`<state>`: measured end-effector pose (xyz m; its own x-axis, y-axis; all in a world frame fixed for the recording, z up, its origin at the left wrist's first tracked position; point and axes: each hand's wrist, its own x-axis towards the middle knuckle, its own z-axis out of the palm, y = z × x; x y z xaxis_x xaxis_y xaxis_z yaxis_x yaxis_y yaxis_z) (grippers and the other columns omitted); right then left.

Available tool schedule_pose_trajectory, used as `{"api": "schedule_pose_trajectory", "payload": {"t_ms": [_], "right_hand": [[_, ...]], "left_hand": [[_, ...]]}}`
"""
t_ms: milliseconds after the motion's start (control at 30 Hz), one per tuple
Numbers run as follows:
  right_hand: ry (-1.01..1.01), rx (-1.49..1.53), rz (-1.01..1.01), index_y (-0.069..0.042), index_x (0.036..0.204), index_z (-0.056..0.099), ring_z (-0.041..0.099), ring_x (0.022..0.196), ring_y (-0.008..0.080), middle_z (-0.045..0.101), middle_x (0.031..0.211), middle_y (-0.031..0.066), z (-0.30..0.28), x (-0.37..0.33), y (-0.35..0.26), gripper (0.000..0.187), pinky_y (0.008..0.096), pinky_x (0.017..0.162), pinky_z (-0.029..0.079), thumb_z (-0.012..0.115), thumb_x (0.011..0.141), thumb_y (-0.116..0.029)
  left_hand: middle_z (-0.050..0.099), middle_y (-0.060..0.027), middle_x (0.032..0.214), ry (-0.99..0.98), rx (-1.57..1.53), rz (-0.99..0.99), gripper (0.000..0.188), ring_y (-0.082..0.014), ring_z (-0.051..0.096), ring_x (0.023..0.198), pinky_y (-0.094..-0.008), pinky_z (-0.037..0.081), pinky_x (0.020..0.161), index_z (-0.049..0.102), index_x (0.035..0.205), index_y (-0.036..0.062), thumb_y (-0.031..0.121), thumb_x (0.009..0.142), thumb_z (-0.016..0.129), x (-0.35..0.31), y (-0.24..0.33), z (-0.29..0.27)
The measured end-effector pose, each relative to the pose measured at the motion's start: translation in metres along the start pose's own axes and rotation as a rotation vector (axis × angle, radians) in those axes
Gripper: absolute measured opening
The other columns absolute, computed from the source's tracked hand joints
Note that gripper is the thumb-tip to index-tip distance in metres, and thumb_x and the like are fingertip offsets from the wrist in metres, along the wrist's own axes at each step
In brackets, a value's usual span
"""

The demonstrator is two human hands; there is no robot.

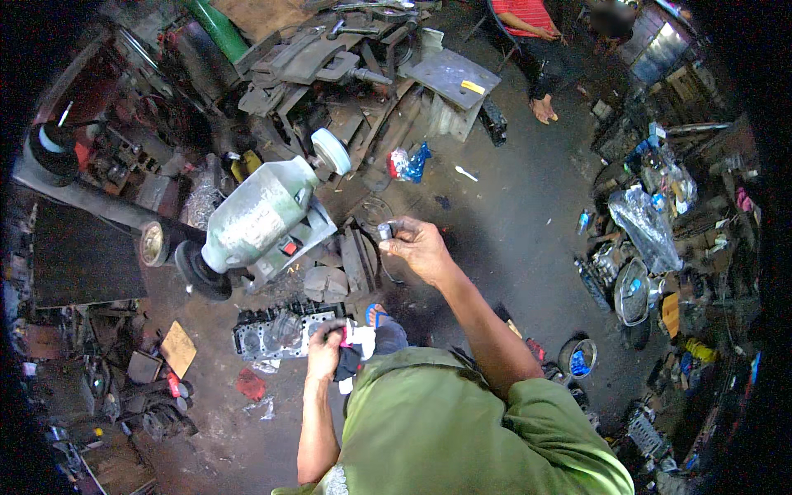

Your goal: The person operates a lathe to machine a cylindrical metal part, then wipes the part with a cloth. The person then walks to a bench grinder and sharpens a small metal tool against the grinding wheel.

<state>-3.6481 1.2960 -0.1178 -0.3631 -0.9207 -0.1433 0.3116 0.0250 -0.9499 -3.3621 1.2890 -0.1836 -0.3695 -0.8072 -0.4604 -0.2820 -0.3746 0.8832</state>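
Note:
My right hand is raised in front of me, its thumb and fingers pinching a small shiny metal cylinder. It hangs to the right of a bench grinder, apart from it. The grinder has a pale grey-green body, a red switch, a light wheel at its far end and a dark wheel at its near end. Close to my body, my left hand is closed on a bunched rag with white, red and dark parts. Its fingers are partly hidden.
A metal engine part with round openings lies on the floor beyond my left hand. Scrap metal is heaped at the back beside a metal plate. Another person in a red top sits far off. Parts and a metal bowl line the right.

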Motion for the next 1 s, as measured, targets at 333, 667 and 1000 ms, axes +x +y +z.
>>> {"api": "schedule_pose_trajectory", "payload": {"t_ms": [333, 667, 1000], "right_hand": [[0.014, 0.151, 0.263, 0.004, 0.110, 0.060, 0.064, 0.086, 0.0194, 0.066, 0.100, 0.0113, -0.022, 0.066, 0.008, 0.023, 0.0322, 0.075, 0.053, 0.064, 0.087, 0.002], [-0.354, 0.388, 0.393, 0.003, 0.117, 0.060, 0.064, 0.083, 0.0174, 0.065, 0.093, 0.0072, -0.038, 0.102, -0.005, 0.029, 0.0279, 0.075, 0.053, 0.063, 0.088, 0.001], [-0.785, -0.427, -0.088, 0.001, 0.123, 0.053, 0.062, 0.098, 0.0177, 0.063, 0.108, 0.0114, 0.058, 0.120, -0.144, 0.047, 0.0299, 0.082, 0.053, 0.072, 0.080, 0.001]], "left_hand": [[0.069, -0.0077, 0.090, -0.130, 0.107, 0.151, 0.021, -0.0136, 0.062, 0.082, -0.0288, 0.050, 0.076, 0.066, 0.106, 0.0007, 0.011, 0.090, 0.056, 0.093, 0.088, 0.071], [0.067, -0.0056, 0.086, 0.199, 0.189, 0.215, 0.024, -0.0141, 0.059, 0.079, -0.0305, 0.049, 0.075, 0.065, 0.107, -0.0008, 0.012, 0.089, 0.058, 0.097, 0.105, 0.116], [0.068, -0.0236, 0.107, 0.732, -0.053, -0.312, 0.044, -0.0339, 0.065, 0.105, -0.0398, 0.048, 0.093, 0.066, 0.115, 0.0040, 0.033, 0.083, 0.061, -0.010, -0.017, 0.062]]}}
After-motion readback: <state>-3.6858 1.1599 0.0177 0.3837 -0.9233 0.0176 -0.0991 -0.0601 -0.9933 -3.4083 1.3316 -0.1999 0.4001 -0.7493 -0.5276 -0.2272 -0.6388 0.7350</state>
